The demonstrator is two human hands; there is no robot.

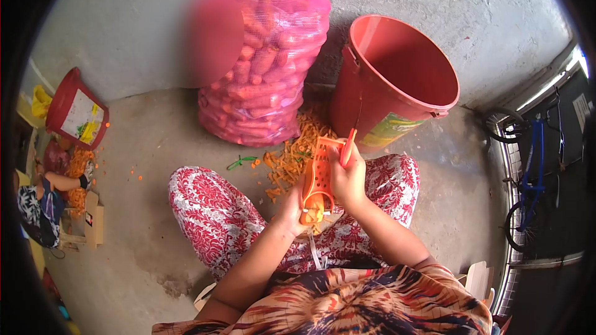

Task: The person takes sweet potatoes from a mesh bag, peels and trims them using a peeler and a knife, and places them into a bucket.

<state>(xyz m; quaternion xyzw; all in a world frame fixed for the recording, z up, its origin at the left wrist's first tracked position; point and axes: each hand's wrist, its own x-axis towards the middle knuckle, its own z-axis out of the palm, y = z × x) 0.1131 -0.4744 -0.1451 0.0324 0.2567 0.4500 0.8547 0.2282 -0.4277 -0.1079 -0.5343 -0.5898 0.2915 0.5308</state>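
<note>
Here's the left hand [290, 211], closed round the carrot [311, 210]; the right hand [349, 178] clamps the grater [321, 170] and knife [350, 143]. Just beyond both, peelings [289, 162]; farther, the sack [264, 65] ahead-left, the bucket [356, 96] ahead-right.

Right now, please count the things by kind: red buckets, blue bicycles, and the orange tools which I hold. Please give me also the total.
Red buckets: 2 (large bucket in front, small bucket at far left)
Blue bicycle: 1
Tool with holes: 1
Orange-handled knife: 1
Total: 5
</note>
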